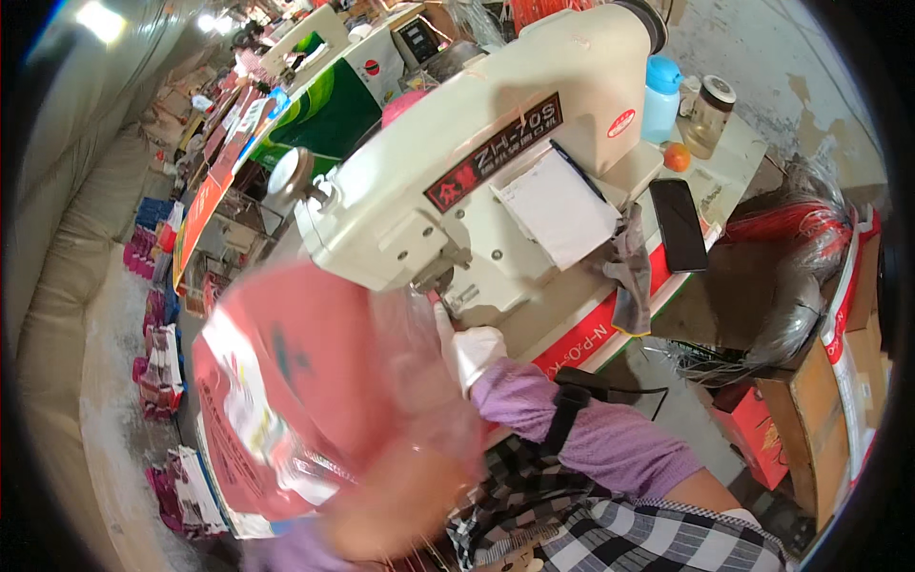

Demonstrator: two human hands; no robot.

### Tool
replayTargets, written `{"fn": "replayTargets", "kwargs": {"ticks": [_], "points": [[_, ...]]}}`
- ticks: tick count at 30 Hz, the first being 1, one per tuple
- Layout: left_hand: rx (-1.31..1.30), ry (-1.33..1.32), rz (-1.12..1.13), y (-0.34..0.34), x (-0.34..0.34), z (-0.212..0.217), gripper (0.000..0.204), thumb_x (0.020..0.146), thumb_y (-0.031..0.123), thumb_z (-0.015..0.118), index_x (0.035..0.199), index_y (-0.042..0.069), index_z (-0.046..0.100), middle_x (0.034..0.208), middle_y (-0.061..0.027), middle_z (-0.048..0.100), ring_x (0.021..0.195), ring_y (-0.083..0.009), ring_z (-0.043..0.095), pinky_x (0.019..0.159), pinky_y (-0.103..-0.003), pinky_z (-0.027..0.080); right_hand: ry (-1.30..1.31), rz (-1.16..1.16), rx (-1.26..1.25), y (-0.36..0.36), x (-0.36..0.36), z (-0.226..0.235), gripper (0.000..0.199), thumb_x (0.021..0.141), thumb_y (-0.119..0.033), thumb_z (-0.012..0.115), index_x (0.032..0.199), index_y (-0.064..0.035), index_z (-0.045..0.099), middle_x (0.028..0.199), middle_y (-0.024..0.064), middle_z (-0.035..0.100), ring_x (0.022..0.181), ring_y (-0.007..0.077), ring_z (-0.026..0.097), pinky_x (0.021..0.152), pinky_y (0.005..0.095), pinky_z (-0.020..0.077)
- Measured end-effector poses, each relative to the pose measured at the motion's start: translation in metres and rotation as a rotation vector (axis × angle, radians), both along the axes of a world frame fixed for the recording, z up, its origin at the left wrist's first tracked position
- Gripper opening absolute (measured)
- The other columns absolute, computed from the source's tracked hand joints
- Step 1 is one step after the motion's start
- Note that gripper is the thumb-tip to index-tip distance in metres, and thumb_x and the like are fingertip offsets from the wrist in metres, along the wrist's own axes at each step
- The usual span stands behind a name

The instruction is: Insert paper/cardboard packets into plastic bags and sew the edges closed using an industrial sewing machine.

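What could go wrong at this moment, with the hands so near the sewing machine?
1. The right hand, in a white glove, sits close under the head of the sewing machine; its fingers could possibly slip toward the needle area.
2. The left hand holds a pink bag that is blurred, so it seems in motion; it may snag or feed crooked.
3. A black phone lies near the table edge and could be knocked off.

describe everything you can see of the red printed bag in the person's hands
The red printed bag is a large flat sack, red-pink with white and dark printed panels, glossy like plastic or woven film and partly see-through at its right edge. It is blurred, tilted, and fills the lower left. Its upper corner sits under the head of the cream sewing machine, where the white-gloved right hand touches it. The left hand grips its lower edge.
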State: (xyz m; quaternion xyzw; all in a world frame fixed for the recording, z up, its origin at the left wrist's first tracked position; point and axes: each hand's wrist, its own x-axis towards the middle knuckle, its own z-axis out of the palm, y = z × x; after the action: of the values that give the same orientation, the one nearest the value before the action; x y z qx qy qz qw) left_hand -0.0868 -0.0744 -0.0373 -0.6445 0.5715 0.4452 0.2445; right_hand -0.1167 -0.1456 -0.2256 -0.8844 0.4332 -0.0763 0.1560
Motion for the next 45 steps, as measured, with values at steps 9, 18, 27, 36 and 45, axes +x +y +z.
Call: {"fn": "replayTargets", "kwargs": {"ticks": [9,18,27,36,45], "points": [[-1.168,-0.495,-0.172,0.017,0.115,0.075,0.087,0.059,-0.004,0.079,0.138,0.008,0.044,0.137,-0.0187,0.048,0.120,-0.0397,0.049,0.106,-0.043,0.039,-0.071,-0.027,-0.021,0.002,-0.022,-0.064,0.064,0.080,-0.015,0.057,0.141,-0.0031,0.043,0.066,0.0059,0.068,0.056,0.0231,0.066,0.047,0.0404,0.0477],[-1.566,-0.950,-0.293,0.164,0.244,0.126,0.020,0.072,0.002,0.072,0.088,0.002,0.062,0.086,-0.0152,0.064,0.079,-0.0360,0.060,0.071,-0.043,0.048,-0.999,0.397,-0.146,0.027,-0.082,0.006,0.022,0.077,-0.017,0.068,0.096,-0.0056,0.069,0.085,0.0122,0.066,0.093,0.0277,0.063,0.082,0.0421,0.0473],[-1.244,-0.604,0.466,0.371,0.146,0.003,0.017,0.085,0.008,0.057,0.101,0.001,0.059,0.070,-0.0017,0.057,0.058,-0.0186,0.055,0.052,-0.026,0.046,-0.870,0.462,0.324,0.053,-0.096,-0.023,0.029,0.087,-0.033,0.067,0.082,-0.0050,0.070,0.082,0.0100,0.067,0.087,0.0320,0.062,0.099,0.0405,0.0425],[-0.885,-0.516,0.591,0.290,0.113,-0.060,0.031,0.067,-0.004,0.063,0.096,0.007,0.061,0.080,-0.0177,0.062,0.074,-0.0357,0.063,0.063,-0.042,0.049,-0.815,0.401,0.670,0.062,-0.101,-0.022,0.014,0.083,-0.013,0.062,0.095,-0.0082,0.067,0.096,0.0133,0.067,0.095,0.0295,0.063,0.083,0.0389,0.0511],[-1.155,-0.707,0.564,0.235,0.253,-0.156,0.022,0.086,0.016,0.049,0.108,0.014,0.054,0.094,-0.0134,0.067,0.089,-0.0347,0.065,0.071,-0.046,0.051,-0.075,0.730,-0.003,0.052,0.017,0.014,0.031,0.093,-0.033,0.050,0.087,-0.0086,0.068,0.074,0.0128,0.067,0.069,0.0324,0.066,0.064,0.0454,0.0521]]}}
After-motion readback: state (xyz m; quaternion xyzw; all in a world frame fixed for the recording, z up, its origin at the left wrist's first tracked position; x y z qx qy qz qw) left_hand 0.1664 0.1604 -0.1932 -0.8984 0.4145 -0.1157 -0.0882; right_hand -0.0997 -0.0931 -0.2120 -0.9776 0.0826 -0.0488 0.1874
